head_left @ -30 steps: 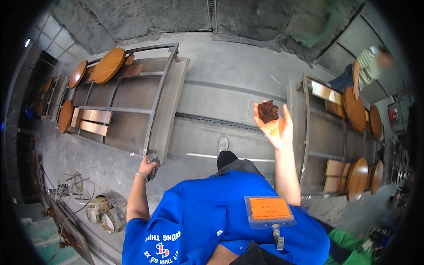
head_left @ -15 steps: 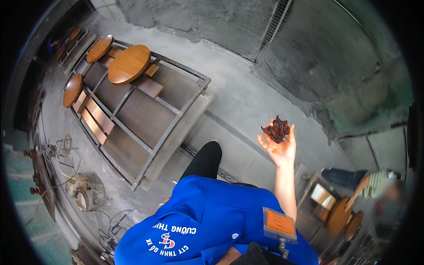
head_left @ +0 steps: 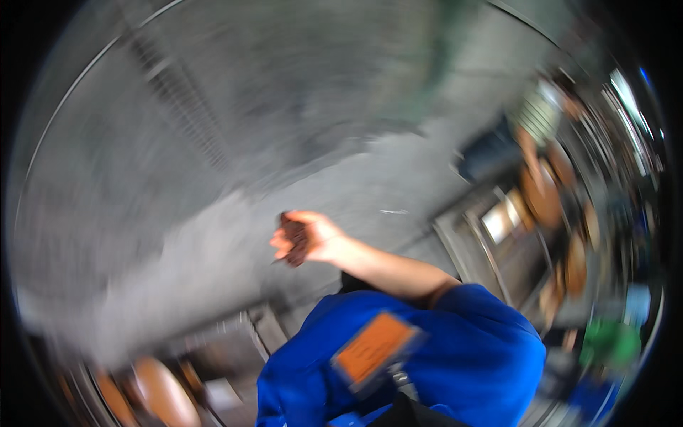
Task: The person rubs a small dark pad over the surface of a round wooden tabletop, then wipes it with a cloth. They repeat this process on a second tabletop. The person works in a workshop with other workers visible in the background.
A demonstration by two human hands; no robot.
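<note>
My right hand (head_left: 324, 238) is held out in front of my blue shirt, its arm reaching in from the right. The fingers are curled round a crumpled dark reddish-brown rag (head_left: 294, 240), which bulges out past the fingertips. Motion blurs the hand and the rag's edges. My left hand is outside the picture.
At lower left, round wooden tops (head_left: 165, 393) rest on a metal-framed table (head_left: 248, 334). Another framed bench (head_left: 449, 238) stands on the right, with round wooden tops (head_left: 542, 196) and a person in a striped shirt (head_left: 538, 117) reaching over them. A grey wall (head_left: 299, 92) rises ahead.
My view has swung right, bringing the person and right bench further into the picture. My right hand has gone from an open palm under the rag to fingers curled round it.
</note>
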